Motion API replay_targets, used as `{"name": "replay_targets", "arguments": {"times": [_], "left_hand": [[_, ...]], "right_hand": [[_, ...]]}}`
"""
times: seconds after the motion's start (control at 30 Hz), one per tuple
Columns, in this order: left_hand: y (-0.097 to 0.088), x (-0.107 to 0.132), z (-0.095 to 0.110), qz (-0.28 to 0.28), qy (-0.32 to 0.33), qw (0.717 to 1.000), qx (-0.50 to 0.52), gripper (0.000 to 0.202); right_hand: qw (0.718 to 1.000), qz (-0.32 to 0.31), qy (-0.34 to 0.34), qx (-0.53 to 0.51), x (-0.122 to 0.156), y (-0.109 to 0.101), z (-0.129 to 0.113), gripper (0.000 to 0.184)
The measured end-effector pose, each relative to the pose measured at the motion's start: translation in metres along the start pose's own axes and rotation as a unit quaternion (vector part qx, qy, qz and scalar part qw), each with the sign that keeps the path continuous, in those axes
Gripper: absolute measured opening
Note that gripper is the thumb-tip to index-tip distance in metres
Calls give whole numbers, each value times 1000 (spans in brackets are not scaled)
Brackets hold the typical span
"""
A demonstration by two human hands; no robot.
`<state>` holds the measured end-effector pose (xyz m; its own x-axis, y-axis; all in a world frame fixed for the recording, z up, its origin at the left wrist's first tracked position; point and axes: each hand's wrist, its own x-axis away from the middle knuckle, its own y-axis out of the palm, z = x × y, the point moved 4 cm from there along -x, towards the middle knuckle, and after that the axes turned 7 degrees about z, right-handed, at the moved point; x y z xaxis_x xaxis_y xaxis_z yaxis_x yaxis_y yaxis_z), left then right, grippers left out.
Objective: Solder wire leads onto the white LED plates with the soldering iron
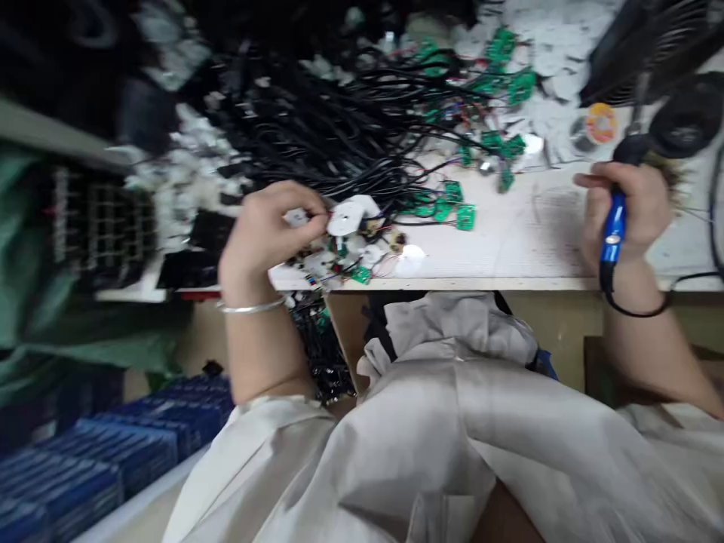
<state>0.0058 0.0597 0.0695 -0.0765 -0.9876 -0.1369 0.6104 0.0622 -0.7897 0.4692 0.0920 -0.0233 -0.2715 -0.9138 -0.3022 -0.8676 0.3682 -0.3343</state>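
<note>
My left hand (265, 234), a silver bangle on its wrist, is closed in a pinch on a small white part (296, 217) at the front of the workbench (526, 241). Right beside it lie a round white disc (346, 217) and a cluster of small wired boards (345, 260). My right hand (625, 215) is wrapped round the blue handle of a soldering iron (614, 226), held upright near the bench's right side. Its black cord loops under my wrist. The frame is motion-blurred.
A thick tangle of black cables (339, 128) covers the back of the bench. Several green circuit boards (452, 204) are scattered in the middle and far side. A solder spool (599, 122) and a black fan (650, 45) stand at the right. Blue boxes (113, 452) sit low left.
</note>
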Motion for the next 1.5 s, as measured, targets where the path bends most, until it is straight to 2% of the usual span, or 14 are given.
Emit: {"name": "replay_targets", "arguments": {"times": [0.07, 0.1, 0.2, 0.33, 0.43, 0.5, 0.53, 0.63, 0.73, 0.83, 0.97, 1.17, 1.3, 1.5], "left_hand": [[1, 1, -6, 16, -5, 1000, -2, 11], [0, 1, -9, 27, -5, 1000, -8, 9], [0, 5, -9, 49, -2, 998, -31, 7], [-2, 13, 6, 79, 25, 996, -45, 8], [6, 25, 30, 193, 68, 976, -79, 9], [27, 35, 54, 268, 126, 952, -79, 14], [46, 38, 68, 264, 162, 948, -64, 16], [119, 34, 107, 121, 231, 965, -27, 16], [176, 13, 121, 36, 135, 986, -87, 31], [199, -3, 121, 1, 84, 983, -164, 41], [206, 7, 114, -18, 161, 968, -191, 20], [208, 43, 97, 38, 250, 963, -91, 25], [208, 50, 87, 77, 216, 970, -75, 30], [206, 51, 83, 104, 213, 970, -54, 21]], "right_hand": [[976, -4, -155, 153, -25, 7, 3, 24], [965, -22, -180, 187, -36, 14, 7, 26], [966, -60, -143, 207, -57, 33, 13, 28], [981, -54, -80, 167, -58, 48, 14, 11], [990, -31, -97, 94, -46, 47, 16, 16], [989, -21, -118, 88, -36, 41, 17, 23], [988, -27, -130, 74, -30, 37, 16, 29], [986, -9, -151, 64, -17, 26, 13, 40], [976, -4, -178, 124, -17, 24, 13, 45], [955, -47, -209, 206, -24, 37, 19, 55], [950, -98, -205, 212, -13, 48, 22, 47], [966, -25, -221, 132, 15, 19, 4, 30], [936, 12, -239, 258, -7, 11, 5, 42], [924, -35, -156, 348, -41, 32, 26, 39]]}}
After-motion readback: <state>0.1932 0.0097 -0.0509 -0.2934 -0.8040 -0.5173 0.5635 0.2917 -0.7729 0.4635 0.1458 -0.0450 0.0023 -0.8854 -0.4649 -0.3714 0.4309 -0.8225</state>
